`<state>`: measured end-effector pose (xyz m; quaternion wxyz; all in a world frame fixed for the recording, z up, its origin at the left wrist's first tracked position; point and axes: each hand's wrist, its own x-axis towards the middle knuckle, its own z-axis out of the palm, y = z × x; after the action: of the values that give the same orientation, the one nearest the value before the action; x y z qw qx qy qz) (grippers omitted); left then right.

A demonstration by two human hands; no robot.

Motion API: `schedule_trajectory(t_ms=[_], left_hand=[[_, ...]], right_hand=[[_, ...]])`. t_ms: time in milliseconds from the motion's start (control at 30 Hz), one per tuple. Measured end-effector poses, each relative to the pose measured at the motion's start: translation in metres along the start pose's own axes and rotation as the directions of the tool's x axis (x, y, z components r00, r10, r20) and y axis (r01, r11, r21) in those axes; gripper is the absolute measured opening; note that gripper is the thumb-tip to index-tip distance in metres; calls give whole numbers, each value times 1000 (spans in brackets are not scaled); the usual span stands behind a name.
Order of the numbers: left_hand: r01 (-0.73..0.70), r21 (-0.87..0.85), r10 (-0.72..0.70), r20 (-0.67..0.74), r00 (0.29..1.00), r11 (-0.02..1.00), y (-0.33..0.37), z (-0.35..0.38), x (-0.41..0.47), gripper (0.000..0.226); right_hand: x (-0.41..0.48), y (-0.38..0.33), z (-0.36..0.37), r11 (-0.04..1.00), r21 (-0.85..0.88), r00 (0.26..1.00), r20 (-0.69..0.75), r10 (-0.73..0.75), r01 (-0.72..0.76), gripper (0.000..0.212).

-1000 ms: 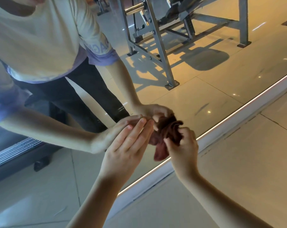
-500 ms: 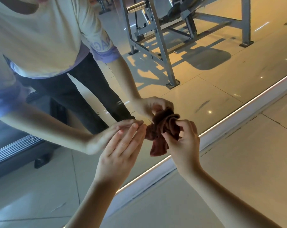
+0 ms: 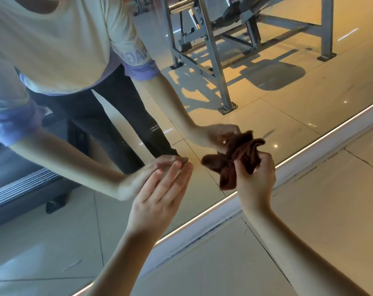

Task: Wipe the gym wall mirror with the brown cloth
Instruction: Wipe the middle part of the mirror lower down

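While the right hand [image 3: 255, 182] pinches the brown cloth [image 3: 232, 165] in a crumpled bunch, thumb + curled fingers round its middle, the left hand [image 3: 157, 201] is flat: fingers straight, close together, holding nothing. Left fingertips meet their own refl. at the mirror [image 3: 277, 116], so touching glass or v. near it. Cloth is up at the glass too, just right of the left fingertips w/ a gap between. Cloth and its refl. merge into one dark lump, so can't tell if it's in contact. One loose end hangs below the right thumb. Both hands are low on the mirror, just above its btm edge, where a lit strip [image 3: 322, 141] runs along a white frame [image 3: 309, 160]. Beige tile floor [image 3: 320, 242] below that. In the refl.: person in pale T-shirt w/ purple sleeve cuffs, dark trousers, both arms reaching fwd. Grey steel gym rack [image 3: 215, 67] behind, casting shadows on sunlit tiles.
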<state>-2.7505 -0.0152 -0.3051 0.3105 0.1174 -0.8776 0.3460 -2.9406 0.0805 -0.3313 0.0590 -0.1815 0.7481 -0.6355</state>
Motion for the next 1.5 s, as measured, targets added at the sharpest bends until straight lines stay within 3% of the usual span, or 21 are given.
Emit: schedule_trajectory(t_ms=[33,133,233,333,433,533,633,700,767,833,867,933,1033,1133,1200,1300,1400,1500], left_hand=[[-2,0,2,-1,1000,1000,0,0,0,37],[-32,8,32,7,999,999,-3,0,1,38],[-45,21,44,29,999,999,-5,-3,2,39],[-37,22,36,45,998,999,-4,-3,4,40],[-56,33,55,33,998,998,1,-1,17,40],[-46,16,46,5,999,999,6,2,34,39],[-9,-3,9,14,1000,1000,12,5,39,40],[0,7,0,26,1000,1000,14,5,38,40],[-14,33,13,20,1000,999,15,6,41,39],[-35,42,35,14,999,998,17,9,48,39],[-41,45,40,15,999,998,19,11,51,39],[-41,52,40,19,999,998,24,15,56,39],[-17,43,15,43,999,999,29,18,55,40],[-34,56,31,51,998,998,33,23,59,41],[-44,75,41,40,998,996,38,28,65,40],[-35,71,32,35,999,997,46,33,68,40],[-11,81,9,32,999,997,50,36,66,41],[9,94,-12,34,999,996,52,38,65,42]], right_hand=[[-7,1,2,999,-37,999,50,-1,3,30],[-29,-7,5,974,-20,949,229,-217,228,29],[-9,-22,-3,942,47,923,190,-334,331,32],[9,-20,-9,956,45,953,71,-294,291,29],[-5,-6,-5,990,-42,970,206,-126,137,27],[0,-9,-8,965,-27,936,249,-248,262,29],[38,-18,-20,928,-27,928,38,-370,371,28],[48,-15,-23,955,-38,955,-27,-297,295,28],[35,-7,-22,960,-65,960,84,-266,271,29],[23,-1,-20,935,-63,915,239,-325,349,31],[26,-3,-22,923,-49,897,262,-357,381,31],[50,-8,-29,908,-34,901,151,-408,417,27],[78,-7,-40,936,-47,937,0,-348,348,27],[64,7,-36,952,-92,953,120,-280,291,30],[62,9,-37,939,-69,926,207,-316,336,31],[91,2,-50,914,-27,909,113,-400,406,26],[109,6,-56,953,-38,953,-14,-301,300,24],[92,16,-50,974,-70,974,88,-208,214,25]])
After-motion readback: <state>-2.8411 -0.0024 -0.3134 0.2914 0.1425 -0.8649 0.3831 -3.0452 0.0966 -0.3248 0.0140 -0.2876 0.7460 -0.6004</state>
